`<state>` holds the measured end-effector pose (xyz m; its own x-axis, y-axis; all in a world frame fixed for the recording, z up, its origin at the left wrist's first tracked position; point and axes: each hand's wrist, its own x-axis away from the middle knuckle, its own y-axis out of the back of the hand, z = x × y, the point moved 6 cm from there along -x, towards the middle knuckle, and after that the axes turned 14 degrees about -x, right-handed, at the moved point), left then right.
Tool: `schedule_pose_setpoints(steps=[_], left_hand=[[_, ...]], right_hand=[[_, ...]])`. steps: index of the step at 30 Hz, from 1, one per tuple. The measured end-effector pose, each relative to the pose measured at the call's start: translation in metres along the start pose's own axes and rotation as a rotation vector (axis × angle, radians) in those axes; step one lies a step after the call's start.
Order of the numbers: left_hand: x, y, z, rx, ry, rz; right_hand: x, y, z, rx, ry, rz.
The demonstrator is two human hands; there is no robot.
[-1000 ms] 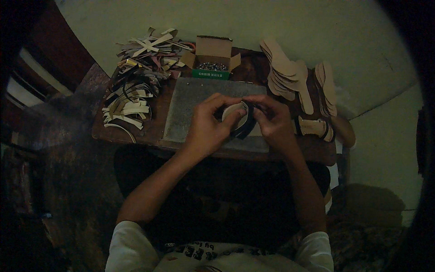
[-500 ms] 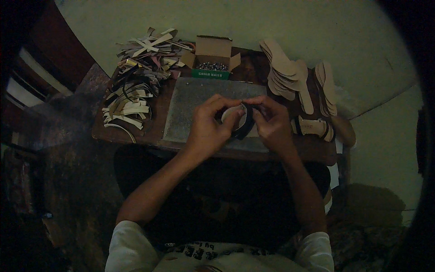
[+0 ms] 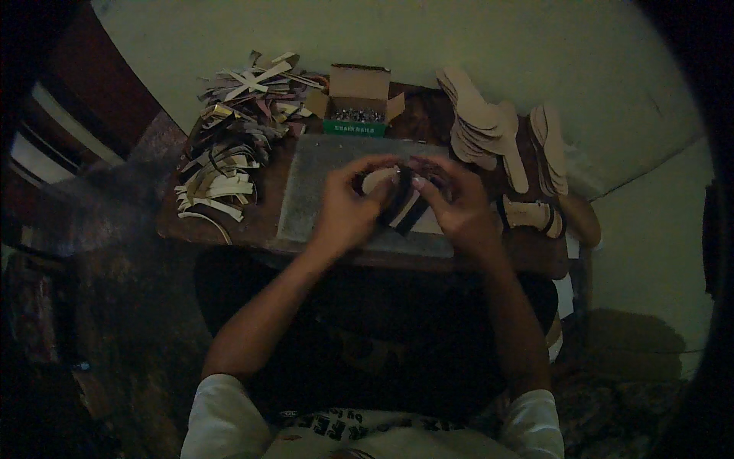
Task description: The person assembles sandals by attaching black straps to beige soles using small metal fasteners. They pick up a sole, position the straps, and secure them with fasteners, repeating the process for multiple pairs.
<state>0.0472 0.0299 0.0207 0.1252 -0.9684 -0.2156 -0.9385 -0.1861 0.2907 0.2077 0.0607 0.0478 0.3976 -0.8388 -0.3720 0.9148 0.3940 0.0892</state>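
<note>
Together, the left hand (image 3: 353, 205) and right hand (image 3: 453, 205) pinched a pale, dark-strapped sandal sole (image 3: 396, 200) over the grey mat (image 3: 321, 183), its long axis unclear.

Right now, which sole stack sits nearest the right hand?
The single strapped sole lying flat just beside the right hand. The fanned stacks stand farther back, along the table's far edge.

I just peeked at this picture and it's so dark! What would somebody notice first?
First, the two hands in the middle: the left hand and right hand pinch a pale sole piece with dark straps over a grey mat. Behind them sit an open cardboard box of small nails, a heap of strap strips at left and stacked sole cutouts at right.
</note>
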Motion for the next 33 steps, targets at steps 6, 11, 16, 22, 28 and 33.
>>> schedule_pose_setpoints(steps=[6,11,16,22,28,33], left_hand=[[-0.009,0.015,0.001,-0.046,-0.027,-0.069],[-0.008,0.014,0.004,-0.082,0.025,-0.075],[-0.009,0.011,0.005,-0.043,-0.009,-0.066],[-0.004,0.008,-0.002,-0.052,0.058,0.010],[-0.008,0.014,-0.007,-0.080,-0.101,-0.060],[-0.004,0.010,-0.017,-0.032,-0.077,0.053]], right_hand=[[0.000,0.012,-0.004,0.097,-0.024,0.052],[0.003,0.014,-0.010,0.280,-0.059,0.039],[0.002,0.018,-0.019,0.175,-0.118,0.001],[0.001,0.007,0.030,0.305,0.355,0.048],[0.001,0.016,0.026,0.393,0.411,-0.067],[0.002,0.022,0.023,0.356,0.289,-0.113]])
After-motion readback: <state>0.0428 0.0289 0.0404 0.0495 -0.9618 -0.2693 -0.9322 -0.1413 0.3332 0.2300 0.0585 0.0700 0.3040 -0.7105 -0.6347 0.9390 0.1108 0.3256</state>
